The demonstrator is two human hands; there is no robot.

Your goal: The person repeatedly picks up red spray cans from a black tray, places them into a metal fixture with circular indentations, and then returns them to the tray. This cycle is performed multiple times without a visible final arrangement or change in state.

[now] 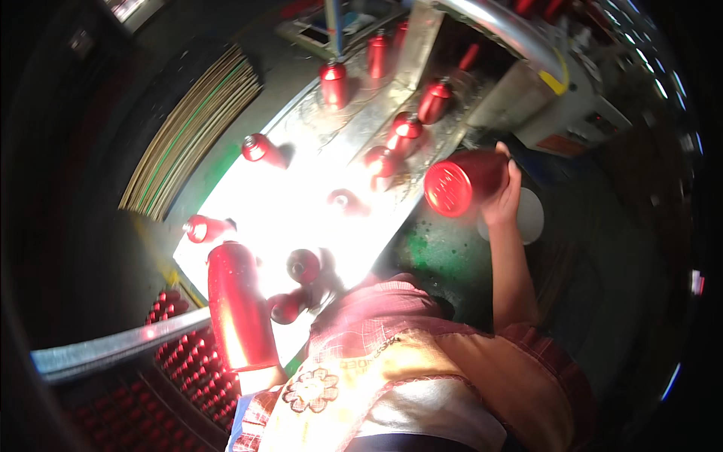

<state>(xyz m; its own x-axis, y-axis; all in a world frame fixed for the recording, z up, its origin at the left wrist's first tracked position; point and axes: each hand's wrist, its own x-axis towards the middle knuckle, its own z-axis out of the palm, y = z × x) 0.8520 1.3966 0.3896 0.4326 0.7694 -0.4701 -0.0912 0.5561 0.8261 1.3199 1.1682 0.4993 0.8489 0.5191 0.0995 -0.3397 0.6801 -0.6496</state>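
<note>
My right hand (506, 197) is wrapped round the far end of a shiny red metal bottle (482, 179), whose round base faces me. On the left a second red metal bottle (242, 305) stands close to the camera and covers most of my left hand (261, 378). Only the wrist shows below that bottle; the fingers are hidden behind it, and the hand appears to hold it. Between my hands, on a glaringly lit white table (301, 203), stand or lie several more red bottles, among them a dark-looking one (303, 266) and one near the left edge (263, 149).
Further red bottles (333, 84) line the metal conveyor (376, 113) ahead. A grey machine box (572, 113) stands at the right, near a round white stool top (532, 216). Stacked flat sheets (192, 132) lie left. A metal rail (120, 343) crosses above crates of red bottles (199, 369).
</note>
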